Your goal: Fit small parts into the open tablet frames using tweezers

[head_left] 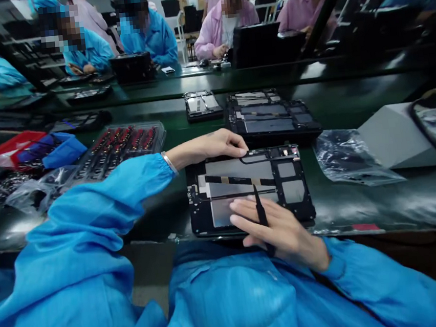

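Observation:
An opened tablet chassis [289,177], black with grey shielding panels, lies flat at the near edge of the dark green bench. My left hand [212,146] rests on its top left corner, fingertips pressing a thin black cable along the upper edge. My right hand [278,227] lies over the chassis's lower middle, holding black tweezers [260,208] between the fingers, the tip pointing up onto a grey panel. Both arms wear blue sleeves.
Further tablet chassis [271,120] and a smaller one [201,105] lie behind. A clear tray of small parts [123,141], a red tray [15,144] and a blue tray [60,150] sit at left. A plastic bag [348,158] and grey box [396,133] lie right. Several people sit opposite.

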### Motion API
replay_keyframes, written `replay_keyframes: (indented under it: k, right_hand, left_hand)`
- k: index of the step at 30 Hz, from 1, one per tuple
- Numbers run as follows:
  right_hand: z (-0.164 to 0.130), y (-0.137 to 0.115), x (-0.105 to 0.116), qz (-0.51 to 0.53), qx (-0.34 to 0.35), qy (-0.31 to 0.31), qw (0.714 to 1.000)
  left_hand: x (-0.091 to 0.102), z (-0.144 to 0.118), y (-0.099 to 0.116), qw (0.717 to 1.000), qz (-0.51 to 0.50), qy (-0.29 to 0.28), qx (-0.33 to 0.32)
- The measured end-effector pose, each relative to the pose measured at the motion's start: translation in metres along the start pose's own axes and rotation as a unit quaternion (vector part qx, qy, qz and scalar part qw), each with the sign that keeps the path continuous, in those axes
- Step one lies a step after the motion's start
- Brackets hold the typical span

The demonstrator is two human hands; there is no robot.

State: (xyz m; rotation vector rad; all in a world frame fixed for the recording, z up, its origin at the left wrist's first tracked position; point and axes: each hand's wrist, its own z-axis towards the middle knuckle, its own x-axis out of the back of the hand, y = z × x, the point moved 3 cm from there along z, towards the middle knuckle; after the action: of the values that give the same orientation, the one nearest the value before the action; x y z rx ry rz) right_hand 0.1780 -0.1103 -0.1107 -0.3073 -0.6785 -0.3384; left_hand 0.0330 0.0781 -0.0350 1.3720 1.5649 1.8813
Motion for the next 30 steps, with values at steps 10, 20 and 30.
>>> replay_keyframes:
  k: [10, 20, 30]
  right_hand:
    - [0.002, 0.038, 0.081, -0.104, -0.205, 0.297, 0.927]
    - [0.024, 0.034, 0.087, 0.260, -0.504, 0.383, 0.729]
    - [0.007, 0.047, 0.078, 0.302, -0.533, 0.229, 0.756]
  left_hand:
    - [-0.012, -0.020, 0.011, 0.971, -0.218, 0.091, -0.034]
    - [-0.039, -0.059, 0.037, 0.958, -0.147, 0.214, -0.124]
    - [-0.046, -0.041, 0.006, 0.933, -0.284, 0.222, -0.023]
